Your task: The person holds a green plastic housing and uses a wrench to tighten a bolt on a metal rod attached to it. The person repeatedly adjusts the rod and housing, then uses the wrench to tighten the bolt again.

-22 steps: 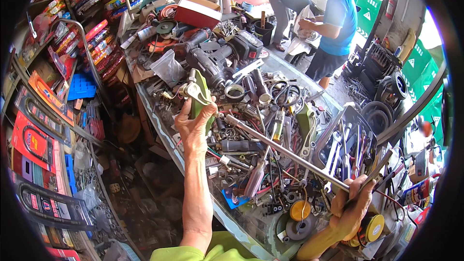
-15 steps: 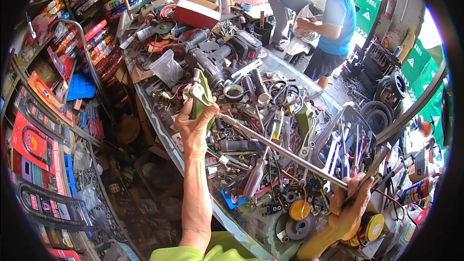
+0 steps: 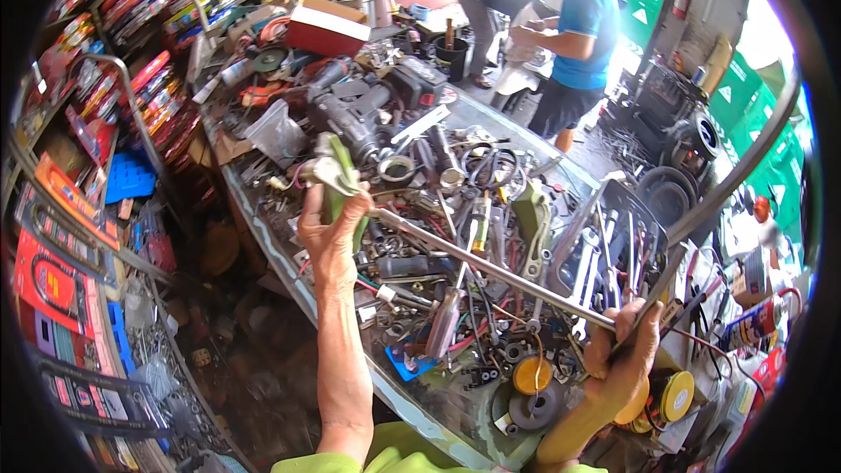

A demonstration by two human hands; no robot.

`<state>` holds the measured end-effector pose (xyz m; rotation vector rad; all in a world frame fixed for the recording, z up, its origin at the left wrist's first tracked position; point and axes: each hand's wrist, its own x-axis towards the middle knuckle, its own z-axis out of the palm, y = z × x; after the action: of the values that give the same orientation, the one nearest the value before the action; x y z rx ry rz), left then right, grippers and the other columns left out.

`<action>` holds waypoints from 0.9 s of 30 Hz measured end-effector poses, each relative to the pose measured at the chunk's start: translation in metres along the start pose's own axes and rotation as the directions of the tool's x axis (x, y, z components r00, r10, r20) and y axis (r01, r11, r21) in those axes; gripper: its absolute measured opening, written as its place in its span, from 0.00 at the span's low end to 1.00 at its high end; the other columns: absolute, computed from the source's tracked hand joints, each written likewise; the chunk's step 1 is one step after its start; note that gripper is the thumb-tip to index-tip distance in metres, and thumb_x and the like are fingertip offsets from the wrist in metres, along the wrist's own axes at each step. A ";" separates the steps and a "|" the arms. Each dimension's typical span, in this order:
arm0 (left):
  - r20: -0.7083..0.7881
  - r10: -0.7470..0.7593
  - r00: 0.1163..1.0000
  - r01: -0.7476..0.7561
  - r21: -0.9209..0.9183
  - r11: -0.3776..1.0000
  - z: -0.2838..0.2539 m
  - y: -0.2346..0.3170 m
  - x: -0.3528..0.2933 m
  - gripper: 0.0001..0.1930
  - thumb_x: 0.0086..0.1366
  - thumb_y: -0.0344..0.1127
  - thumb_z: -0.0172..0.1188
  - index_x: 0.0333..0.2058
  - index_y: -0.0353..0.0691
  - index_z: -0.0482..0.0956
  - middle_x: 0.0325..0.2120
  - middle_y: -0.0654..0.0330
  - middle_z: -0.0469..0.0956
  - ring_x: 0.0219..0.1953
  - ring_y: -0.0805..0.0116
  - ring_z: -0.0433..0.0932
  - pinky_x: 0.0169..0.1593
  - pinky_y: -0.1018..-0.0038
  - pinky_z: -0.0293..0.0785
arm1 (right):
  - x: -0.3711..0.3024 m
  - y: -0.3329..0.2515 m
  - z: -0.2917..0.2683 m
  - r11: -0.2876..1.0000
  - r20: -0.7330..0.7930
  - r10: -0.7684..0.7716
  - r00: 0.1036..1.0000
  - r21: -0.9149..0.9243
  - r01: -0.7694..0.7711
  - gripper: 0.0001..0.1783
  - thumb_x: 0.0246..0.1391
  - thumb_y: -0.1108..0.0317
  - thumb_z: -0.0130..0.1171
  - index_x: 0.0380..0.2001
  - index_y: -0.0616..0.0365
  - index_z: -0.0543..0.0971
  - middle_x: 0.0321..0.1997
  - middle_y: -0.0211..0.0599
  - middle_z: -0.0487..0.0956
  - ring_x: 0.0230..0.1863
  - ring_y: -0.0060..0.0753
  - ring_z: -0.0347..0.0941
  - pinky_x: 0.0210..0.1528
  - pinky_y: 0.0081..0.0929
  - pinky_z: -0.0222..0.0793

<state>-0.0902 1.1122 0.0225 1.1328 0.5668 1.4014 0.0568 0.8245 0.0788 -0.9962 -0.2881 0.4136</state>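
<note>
The left hand [image 3: 335, 235] is raised over the bench, its fingers and thumb closed around a green-and-silver lever-like part [image 3: 340, 177] held upright. The right hand [image 3: 624, 359] grips the near end of a long steel rod [image 3: 495, 275], which slants up across the clutter; its far end comes close to the left thumb (whether it touches the part, I cannot tell).

Beneath them, the glass-topped counter [image 3: 451, 407] is heaped with hardware. A similar green-and-silver piece [image 3: 530, 226] lies under the rod's far side, with a black tray [image 3: 653, 203] of wrenches beside it. Nearer the person are a clear-handled screwdriver [image 3: 445, 324] and a yellow disc [image 3: 532, 375]. Beyond the left hand sit a cordless power tool [image 3: 346, 118] and a red box [image 3: 328, 31].

Farther out, a person in a blue shirt [image 3: 585, 31] stands near another person bending over [image 3: 491, 4]; packed shelves [image 3: 162, 92] line the left.
</note>
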 end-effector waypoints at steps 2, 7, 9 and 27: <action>-0.083 0.043 0.996 -0.040 0.045 0.998 0.005 -0.003 -0.001 0.22 0.62 0.34 0.65 0.53 0.39 0.70 0.39 0.59 0.80 0.39 0.69 0.80 0.39 0.75 0.78 | -0.003 0.003 0.002 0.998 0.001 -0.059 0.998 -0.004 0.059 0.25 0.67 0.49 0.44 0.22 0.56 0.66 0.12 0.32 0.64 0.06 0.16 0.49 0.07 0.18 0.35; -0.213 -0.079 0.974 0.074 -0.030 0.997 0.010 0.003 -0.001 0.33 0.64 0.43 0.61 0.63 0.42 0.56 0.42 0.53 0.75 0.38 0.63 0.79 0.34 0.68 0.78 | -0.014 0.011 0.013 0.964 0.044 -0.261 0.964 -0.048 0.263 0.08 0.51 0.70 0.62 0.26 0.63 0.76 0.20 0.33 0.74 0.16 0.16 0.64 0.17 0.15 0.54; -0.200 -0.101 0.975 0.097 -0.028 0.995 0.011 0.005 -0.002 0.34 0.64 0.43 0.62 0.63 0.43 0.56 0.44 0.53 0.74 0.38 0.62 0.79 0.35 0.66 0.79 | -0.014 0.015 0.010 0.933 0.086 -0.282 0.956 -0.208 0.294 0.04 0.48 0.77 0.64 0.27 0.63 0.77 0.19 0.31 0.74 0.17 0.15 0.63 0.18 0.17 0.54; -0.046 -0.166 0.985 0.169 0.060 0.984 0.019 0.000 -0.010 0.27 0.62 0.41 0.63 0.55 0.36 0.66 0.40 0.55 0.77 0.36 0.65 0.79 0.35 0.70 0.80 | -0.015 0.047 0.022 0.324 0.731 0.082 0.677 -0.662 0.675 0.12 0.49 0.58 0.62 0.29 0.55 0.76 0.22 0.36 0.72 0.18 0.42 0.73 0.16 0.38 0.65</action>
<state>-0.0755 1.0974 0.0266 1.0830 0.7237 1.2706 0.0249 0.8561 0.0491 -1.8430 -1.5416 0.1632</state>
